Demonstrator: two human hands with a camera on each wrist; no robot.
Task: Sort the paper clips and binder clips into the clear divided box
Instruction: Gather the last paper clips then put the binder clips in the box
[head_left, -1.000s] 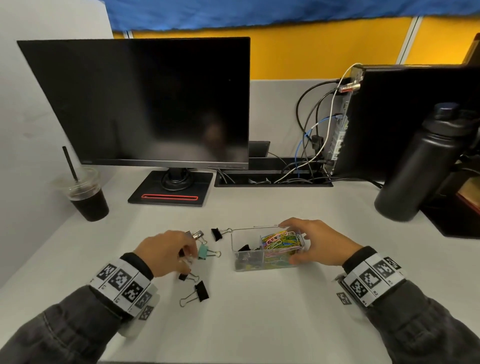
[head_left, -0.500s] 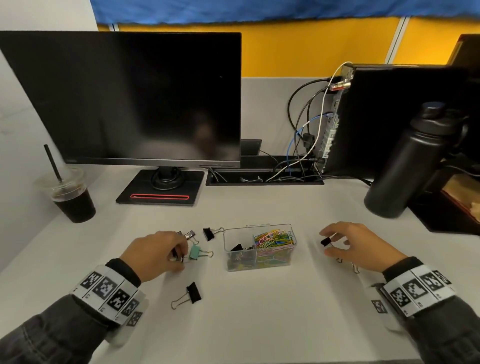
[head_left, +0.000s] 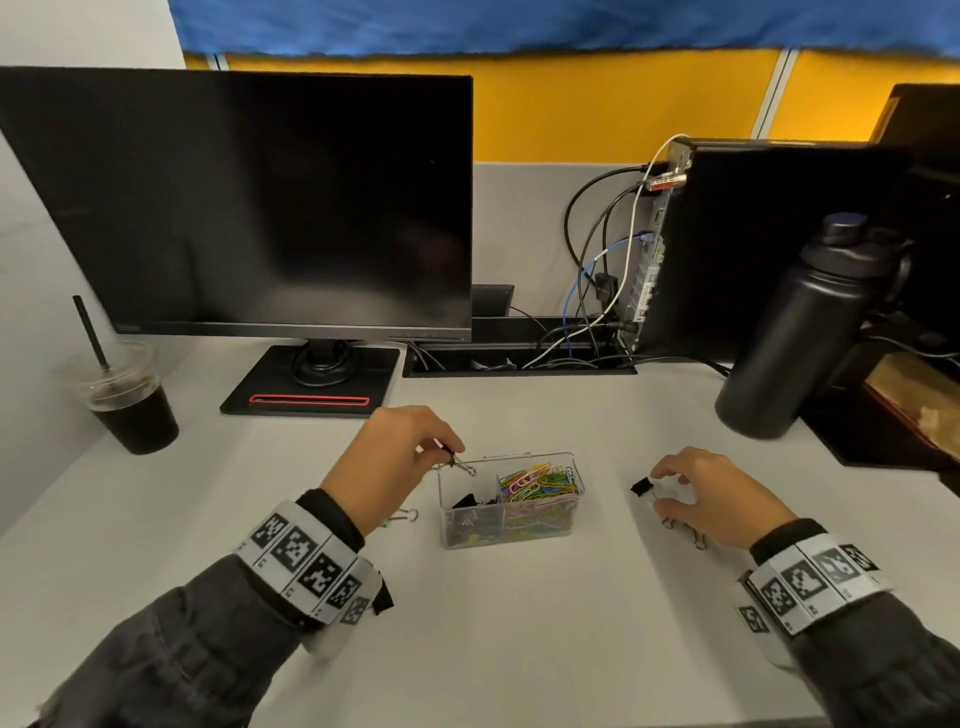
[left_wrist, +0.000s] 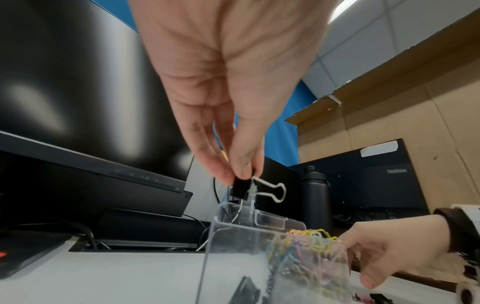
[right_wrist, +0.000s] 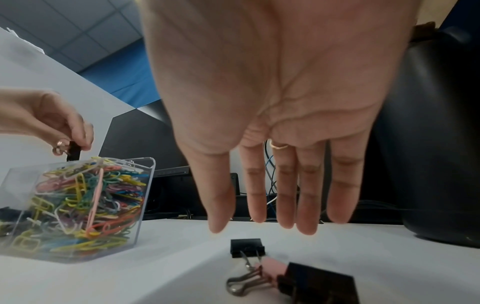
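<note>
The clear divided box (head_left: 574, 512) stands mid-desk, with black binder clips in its left compartment and coloured paper clips (head_left: 540, 480) filling the right one. My left hand (head_left: 452, 454) pinches a black binder clip (left_wrist: 241, 189) by its body, just above the box's (left_wrist: 233, 246) left compartment. My right hand (head_left: 662, 491) hovers with straight fingers (right_wrist: 306, 205) over loose clips right of the box: a small black binder clip (right_wrist: 247, 247), a pink one (right_wrist: 272, 269) and a larger black one (right_wrist: 319, 286). It touches none of them. Another clip's wire handle (head_left: 408, 516) shows beside my left wrist.
A dark monitor (head_left: 249, 208) on its stand fills the back left. An iced coffee cup (head_left: 130, 400) with a straw stands at the far left. At the right are a black bottle (head_left: 795, 332) and a computer case with cables (head_left: 597, 291).
My left hand lifted a black binder clip off the desk and carried it right, over the box. My right hand let go of the box and now hovers over the clips to its right.
</note>
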